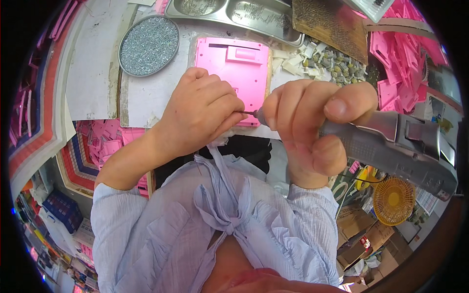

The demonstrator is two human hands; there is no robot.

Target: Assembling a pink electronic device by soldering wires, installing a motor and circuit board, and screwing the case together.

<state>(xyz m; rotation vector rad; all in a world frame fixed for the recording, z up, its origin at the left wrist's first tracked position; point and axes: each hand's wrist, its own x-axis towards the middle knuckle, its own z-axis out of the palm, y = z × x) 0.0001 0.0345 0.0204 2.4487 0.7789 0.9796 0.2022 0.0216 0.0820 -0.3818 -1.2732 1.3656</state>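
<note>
My right hand (312, 122) is wrapped round a grey electric screwdriver (391, 146), held nearly level with its bit toward the left. The bit's thin tip reaches the fingertips of my left hand (205, 110), which is closed with its fingers curled together. Whatever those fingers hold, if anything, is hidden. Under and beyond both hands lies a pink plastic housing (215, 63) with a dark slot and a raised rectangular part. My left hand covers its near left part.
A round tray of small silvery screws (149, 46) stands at the left. Farther back are a steel compartment tray (220, 17) and a brown board with small metal parts (332, 29). Small white and greyish parts (317, 61) lie at the right, near stacked pink pieces (398, 63).
</note>
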